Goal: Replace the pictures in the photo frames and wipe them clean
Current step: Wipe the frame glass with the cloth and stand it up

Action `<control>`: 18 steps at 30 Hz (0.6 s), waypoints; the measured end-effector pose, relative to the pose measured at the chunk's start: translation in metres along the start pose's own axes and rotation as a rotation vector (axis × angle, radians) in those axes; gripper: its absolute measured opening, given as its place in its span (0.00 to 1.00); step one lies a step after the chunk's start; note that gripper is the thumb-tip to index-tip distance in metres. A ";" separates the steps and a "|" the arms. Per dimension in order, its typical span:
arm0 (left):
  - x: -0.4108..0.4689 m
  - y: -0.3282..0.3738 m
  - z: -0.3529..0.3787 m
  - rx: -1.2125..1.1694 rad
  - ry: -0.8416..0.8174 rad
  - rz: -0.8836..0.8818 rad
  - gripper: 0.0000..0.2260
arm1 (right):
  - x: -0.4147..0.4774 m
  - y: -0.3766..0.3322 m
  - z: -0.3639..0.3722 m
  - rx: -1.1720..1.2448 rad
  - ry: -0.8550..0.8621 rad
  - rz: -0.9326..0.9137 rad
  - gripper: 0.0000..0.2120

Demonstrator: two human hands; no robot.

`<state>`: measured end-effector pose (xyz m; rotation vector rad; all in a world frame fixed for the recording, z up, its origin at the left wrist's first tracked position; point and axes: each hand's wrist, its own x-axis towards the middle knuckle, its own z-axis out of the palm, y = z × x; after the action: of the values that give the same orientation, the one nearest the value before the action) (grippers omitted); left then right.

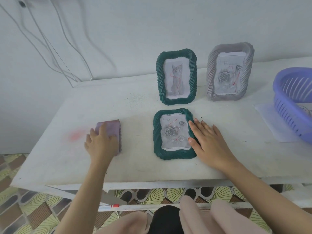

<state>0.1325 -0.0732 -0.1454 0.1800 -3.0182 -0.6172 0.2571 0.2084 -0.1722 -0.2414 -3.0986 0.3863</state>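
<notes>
- Standing frame: dark green, twisted-rope ridges; grey cat picture.
- Flat frame: same green and ridges; grey roses, red strokes.
- 3rd frame: grey-lilac, ridged.
- Cloth: mauve.
- Table: white, 1 pink-red smudge.
- Basket: lavender, slatted.
- Floor: yellow-green fans, brown.

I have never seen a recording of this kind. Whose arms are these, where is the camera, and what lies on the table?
There is no machine here. The two arms belong to a person, and the single picture comes from a camera worn on that person's head, looking down. The left hand rests on a purple cloth on the white table. The right hand lies open on the right edge of a green photo frame, which lies flat and holds a rose picture. Behind it stand a second green frame with a cat picture and a grey frame with roses. At the far right is a purple basket. Neither hand grips anything.
</notes>
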 end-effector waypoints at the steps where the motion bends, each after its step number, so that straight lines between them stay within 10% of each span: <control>1: 0.004 -0.004 -0.003 -0.004 -0.054 -0.045 0.24 | 0.000 0.000 0.000 0.002 0.001 0.000 0.36; 18: -0.004 0.030 -0.057 -1.127 -0.442 0.033 0.13 | -0.001 0.000 -0.004 0.088 0.003 0.005 0.37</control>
<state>0.1373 -0.0674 -0.0817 -0.0811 -2.4467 -2.4100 0.2584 0.2089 -0.1685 -0.2475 -3.0694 0.5202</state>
